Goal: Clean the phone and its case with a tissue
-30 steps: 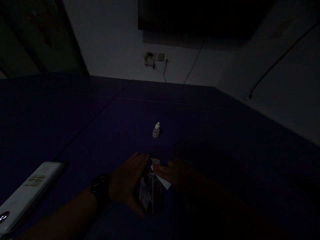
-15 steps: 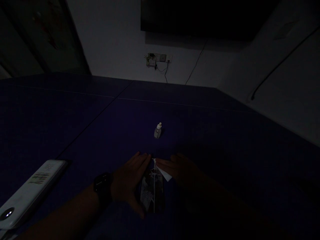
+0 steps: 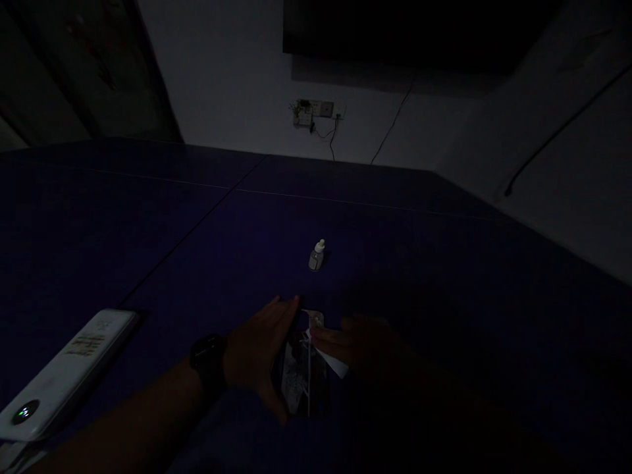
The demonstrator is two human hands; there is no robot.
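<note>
Dim feed on my end. Nearest, lower left: a white block (image 3: 69,375), small lit display, well apart from the work. Then the left hand (image 3: 254,352), spread, not clenched, thumb and fingers braced along the left edge of what looks like a phone (image 3: 299,382) lying flat on the blue surface (image 3: 222,250). Right hand (image 3: 363,342) has fingertips on a white wipe (image 3: 336,364) over the phone's upper right; pinched or just pressed, I can't tell, too dark.

Handling, my guess: phone light, stiff, slick on its face, likely crackable; I'd take the long edges and press evenly, going easy on the top end. Wipe likely thin and limp; hold by the loose corner. Beyond, a bottle (image 3: 316,258) stands upright, untouched; sockets (image 3: 320,109) on the far wall.
</note>
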